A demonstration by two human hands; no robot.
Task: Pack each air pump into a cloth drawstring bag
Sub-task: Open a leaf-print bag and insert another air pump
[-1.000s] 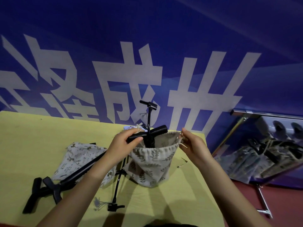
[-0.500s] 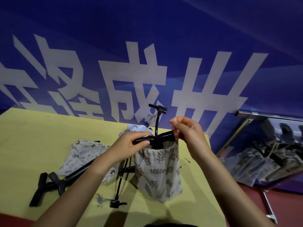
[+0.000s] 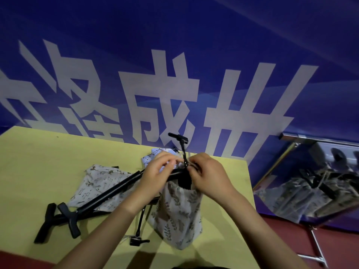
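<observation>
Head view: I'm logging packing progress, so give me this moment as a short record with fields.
bag in work: leaf-print drawstring bag, held up above the yellow table
contents: black air pump inside, its handle and hose sticking out of the mouth
left hand: grip at the bag mouth, fingers curled on the gathered cloth
right hand: grip at the mouth on the other side
still loose: two pumps lying on the table over a printed bag
stage: mouth being drawn in, not yet closed
</observation>
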